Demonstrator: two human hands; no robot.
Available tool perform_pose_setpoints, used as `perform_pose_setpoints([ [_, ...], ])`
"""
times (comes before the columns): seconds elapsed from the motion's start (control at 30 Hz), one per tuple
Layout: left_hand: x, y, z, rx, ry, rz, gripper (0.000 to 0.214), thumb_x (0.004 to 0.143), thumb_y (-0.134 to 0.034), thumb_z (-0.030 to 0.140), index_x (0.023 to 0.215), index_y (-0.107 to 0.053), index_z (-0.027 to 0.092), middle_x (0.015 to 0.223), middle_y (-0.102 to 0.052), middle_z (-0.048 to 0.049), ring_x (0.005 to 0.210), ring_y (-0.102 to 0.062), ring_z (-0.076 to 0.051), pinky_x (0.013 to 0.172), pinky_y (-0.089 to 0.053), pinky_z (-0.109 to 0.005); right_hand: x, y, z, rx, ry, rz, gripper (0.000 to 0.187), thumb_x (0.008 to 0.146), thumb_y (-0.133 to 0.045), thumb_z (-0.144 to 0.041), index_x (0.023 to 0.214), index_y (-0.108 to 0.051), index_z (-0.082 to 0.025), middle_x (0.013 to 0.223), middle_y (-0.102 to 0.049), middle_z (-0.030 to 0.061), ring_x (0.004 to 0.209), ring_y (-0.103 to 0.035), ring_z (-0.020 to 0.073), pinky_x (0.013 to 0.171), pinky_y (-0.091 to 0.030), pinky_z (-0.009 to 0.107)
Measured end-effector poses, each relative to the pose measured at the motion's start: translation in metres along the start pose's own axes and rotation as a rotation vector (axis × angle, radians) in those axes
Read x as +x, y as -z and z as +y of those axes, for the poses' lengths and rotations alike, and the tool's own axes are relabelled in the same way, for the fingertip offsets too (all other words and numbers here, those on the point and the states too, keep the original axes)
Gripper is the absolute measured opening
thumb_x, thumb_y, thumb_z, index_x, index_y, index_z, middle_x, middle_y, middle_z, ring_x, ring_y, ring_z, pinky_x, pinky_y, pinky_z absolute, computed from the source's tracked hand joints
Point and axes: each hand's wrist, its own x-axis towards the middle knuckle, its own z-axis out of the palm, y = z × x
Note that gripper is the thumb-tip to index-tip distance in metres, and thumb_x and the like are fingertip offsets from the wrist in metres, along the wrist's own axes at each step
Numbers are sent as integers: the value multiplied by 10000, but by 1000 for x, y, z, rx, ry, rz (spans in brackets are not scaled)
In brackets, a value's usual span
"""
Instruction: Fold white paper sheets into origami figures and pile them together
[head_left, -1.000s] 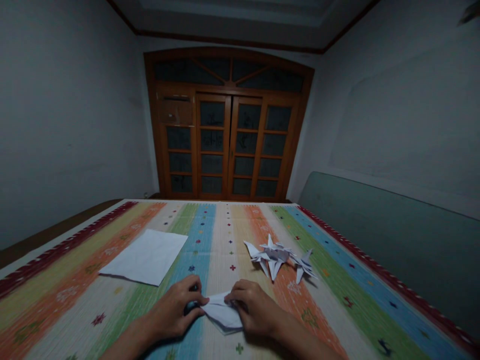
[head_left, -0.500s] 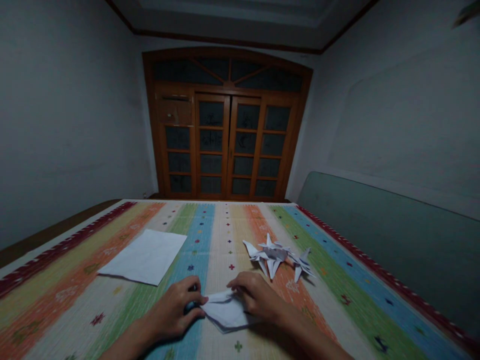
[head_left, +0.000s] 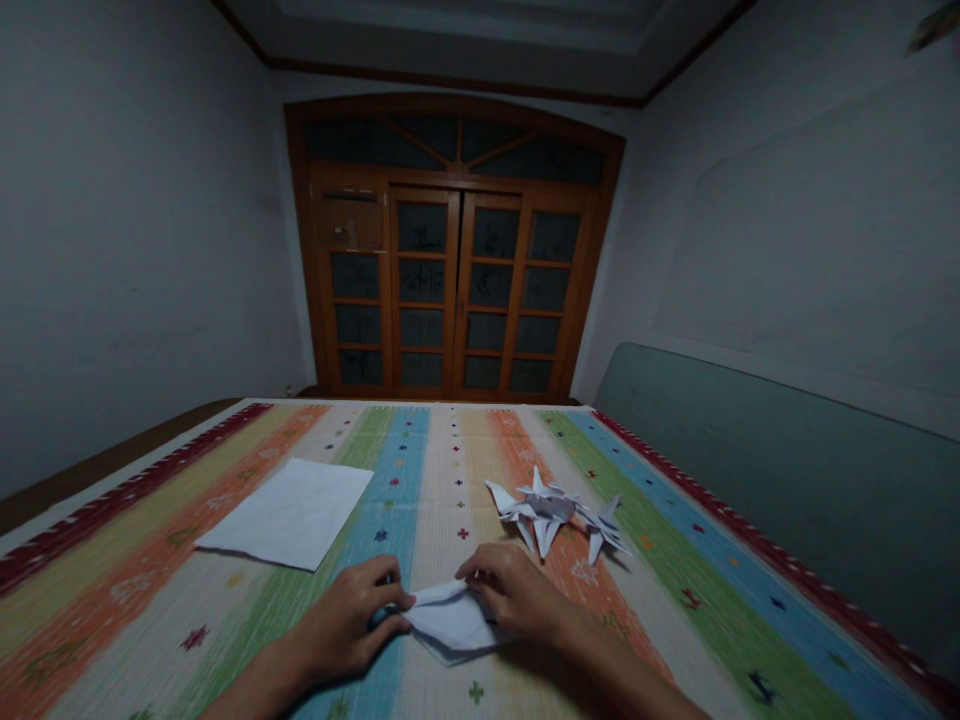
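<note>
"How do the hands sit?"
"Left hand (head_left: 345,620) and right hand (head_left: 517,595) are close together, both curled inward."
"The arms?"
"Left forearm (head_left: 255,685) and right forearm (head_left: 622,665) angle in from below."

The right hand (head_left: 514,595) covers one end of the folded white paper (head_left: 450,622), so the shape of that part is hidden, and the left hand (head_left: 349,625) half hides a small dark object (head_left: 384,615) which I cannot identify. The left forearm (head_left: 251,690) and the right forearm (head_left: 622,670) are cut off by the bottom edge of the view. In the top right corner a blurred thing (head_left: 934,27) is also cut off, and the fine folds of the paper figure (head_left: 544,512) are too small to tell.
</note>
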Motion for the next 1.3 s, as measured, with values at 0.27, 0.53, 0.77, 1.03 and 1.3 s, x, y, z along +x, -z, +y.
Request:
perform_pose_setpoints([
  [0.27, 0, 6, 6, -12, -12, -17, 322, 923, -686, 317, 1239, -659, 264, 1070, -648, -83, 951, -650, -272, 815, -494, -345, -1, 10, -11, -66, -64, -79, 345, 737, -701, -80, 1066, -728, -181, 1020, -720, 60, 880, -647, 206, 800, -466, 296],
  [0.53, 3, -1, 2, 27, 7, 17, 248, 1006, -549, 242, 1202, -699, 268, 1014, -661, -74, 921, -666, -238, 797, -499, -310, -3, -2, -9, -20, -116, -79, 345, 808, -688, -120, 1148, -715, -170, 1052, -719, 89, 946, -650, 222, 853, -467, 298],
  [0.77, 7, -2, 18, -61, 114, 3, 154, 924, -633, 189, 1020, -743, 237, 1003, -653, -64, 931, -651, -229, 802, -480, -300, -3, -15, -4, 7, -118, -43, 193, 855, -674, -164, 1022, -770, -178, 1018, -737, 92, 966, -669, 220, 858, -476, 290],
  [1.03, 9, -10, 30, -122, 203, -24, 143, 808, -778, 221, 904, -673, 221, 989, -651, -20, 925, -614, -230, 805, -444, -314, -3, -17, -10, 13, -121, 36, 116, 900, -619, -172, 935, -730, -166, 926, -743, 74, 862, -665, 210, 777, -479, 295],
  [1.3, 13, -13, 35, -166, 304, 14, 34, 861, -677, 191, 876, -649, 203, 949, -643, -34, 921, -601, -233, 814, -444, -323, -9, -29, -7, 44, -167, 106, 258, 846, -617, -121, 1098, -646, -165, 1035, -703, 101, 954, -645, 244, 878, -484, 348],
])
